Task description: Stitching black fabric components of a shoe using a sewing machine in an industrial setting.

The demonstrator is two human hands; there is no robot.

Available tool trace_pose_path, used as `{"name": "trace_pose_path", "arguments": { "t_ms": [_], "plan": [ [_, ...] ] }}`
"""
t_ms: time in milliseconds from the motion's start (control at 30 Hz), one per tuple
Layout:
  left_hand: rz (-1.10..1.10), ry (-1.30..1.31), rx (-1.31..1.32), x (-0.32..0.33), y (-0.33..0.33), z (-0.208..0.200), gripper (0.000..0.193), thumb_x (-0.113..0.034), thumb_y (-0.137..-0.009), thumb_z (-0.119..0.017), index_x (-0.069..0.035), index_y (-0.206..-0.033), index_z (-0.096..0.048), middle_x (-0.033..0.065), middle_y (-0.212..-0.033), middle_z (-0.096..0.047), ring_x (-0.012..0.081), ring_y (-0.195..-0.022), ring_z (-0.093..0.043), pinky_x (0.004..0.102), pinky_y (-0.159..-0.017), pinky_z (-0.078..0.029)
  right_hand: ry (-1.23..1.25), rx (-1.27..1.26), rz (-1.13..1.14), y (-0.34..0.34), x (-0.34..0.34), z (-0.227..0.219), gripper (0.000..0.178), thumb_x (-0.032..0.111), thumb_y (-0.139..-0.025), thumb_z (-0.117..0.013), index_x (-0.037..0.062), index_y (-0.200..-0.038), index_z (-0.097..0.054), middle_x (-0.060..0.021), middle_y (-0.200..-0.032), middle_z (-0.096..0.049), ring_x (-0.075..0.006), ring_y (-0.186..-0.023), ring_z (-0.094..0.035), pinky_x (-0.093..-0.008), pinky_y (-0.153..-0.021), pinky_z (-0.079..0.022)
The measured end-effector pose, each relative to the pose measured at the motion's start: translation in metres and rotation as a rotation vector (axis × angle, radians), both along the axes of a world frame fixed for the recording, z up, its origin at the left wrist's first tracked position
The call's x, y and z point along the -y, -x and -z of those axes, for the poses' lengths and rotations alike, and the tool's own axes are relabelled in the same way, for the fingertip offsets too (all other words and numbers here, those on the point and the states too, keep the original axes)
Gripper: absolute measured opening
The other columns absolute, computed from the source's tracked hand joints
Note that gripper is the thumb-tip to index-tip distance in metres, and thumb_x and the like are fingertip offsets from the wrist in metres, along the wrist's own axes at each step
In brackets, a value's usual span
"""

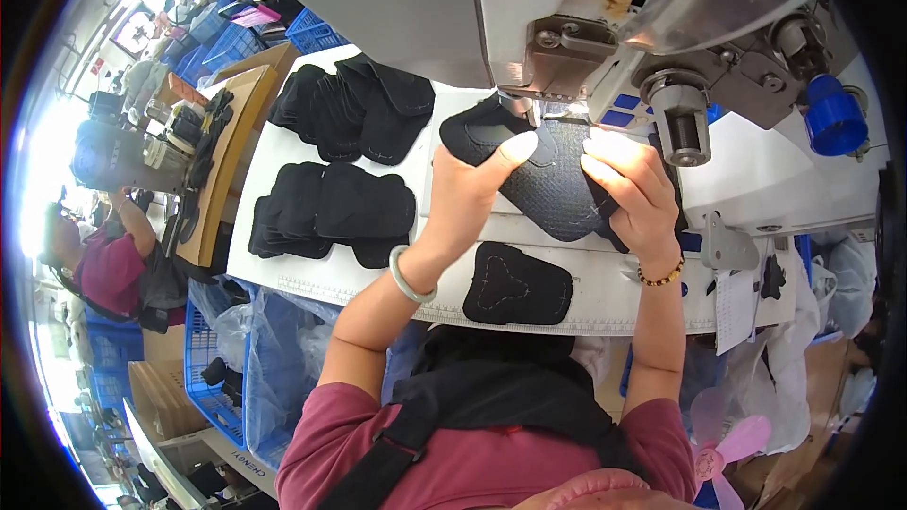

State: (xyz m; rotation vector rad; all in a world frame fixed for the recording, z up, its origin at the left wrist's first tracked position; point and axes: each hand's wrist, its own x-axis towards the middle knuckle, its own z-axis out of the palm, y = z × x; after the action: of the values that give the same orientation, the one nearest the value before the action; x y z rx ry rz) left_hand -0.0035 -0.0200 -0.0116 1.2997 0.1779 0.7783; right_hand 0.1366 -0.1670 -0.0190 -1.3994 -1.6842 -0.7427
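A black textured fabric piece (553, 191) lies beneath the head of a sewing machine (567, 33), a curved line of stitching on its upper part. My left hand (475, 191) is closed on its left side, the thumb on top near the presser foot (521, 106). On the right edge, my right hand (635, 181) pinches with its fingers pressed together; black material also shows below that palm. What lies under both hands is partly hidden. Nearer me, a flat black piece (524, 285) with a pale stitched outline rests by the table's front edge.
Overlapping black pieces form an upper stack (354, 109) and a lower stack (340, 203) on the white table (316, 285) at left. A blue crate (213, 359) stands below. At right are a blue-capped machine part (835, 115) and a pink fan (723, 449). Another person (115, 264) sits far left.
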Motion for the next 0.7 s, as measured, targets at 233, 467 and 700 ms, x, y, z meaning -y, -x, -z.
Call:
{"name": "trace_pose_path", "arguments": {
  "t_ms": [233,467,700],
  "plan": [
    [0.157,0.037,-0.015,-0.031,-0.007,-0.002,0.010,-0.001,-0.083,-0.060,0.003,-0.091,-0.064,0.0050,-0.085,-0.065,0.0114,-0.075,-0.061,0.0244,-0.071,-0.049,-0.009,0.041,0.016,0.010,-0.003,-0.003,0.035,0.001,-0.063,-0.066,0.0027,-0.098,-0.064,-0.0052,-0.099,-0.063,-0.0211,-0.084,-0.058,-0.0322,-0.075,-0.048],
    [0.276,0.181,-0.125,-0.047,-0.017,-0.010,0.017,0.001,-0.083,-0.062,0.004,-0.099,-0.060,0.0094,-0.092,-0.066,0.0153,-0.087,-0.063,0.0291,-0.083,-0.048,-0.035,0.122,0.108,0.017,-0.006,0.000,0.032,0.004,-0.066,-0.065,0.0026,-0.098,-0.065,-0.0044,-0.096,-0.062,-0.0193,-0.083,-0.058,-0.0317,-0.074,-0.047],
    [0.247,0.285,-0.074,-0.049,-0.020,-0.005,0.027,-0.001,-0.084,-0.064,0.002,-0.108,-0.053,0.0065,-0.098,-0.064,0.0146,-0.089,-0.062,0.0295,-0.086,-0.048,0.062,0.003,0.172,0.020,-0.004,-0.003,0.032,-0.010,-0.071,-0.060,0.0013,-0.101,-0.066,-0.0102,-0.104,-0.064,-0.0260,-0.096,-0.061,-0.0344,-0.082,-0.047]
  ]
}}
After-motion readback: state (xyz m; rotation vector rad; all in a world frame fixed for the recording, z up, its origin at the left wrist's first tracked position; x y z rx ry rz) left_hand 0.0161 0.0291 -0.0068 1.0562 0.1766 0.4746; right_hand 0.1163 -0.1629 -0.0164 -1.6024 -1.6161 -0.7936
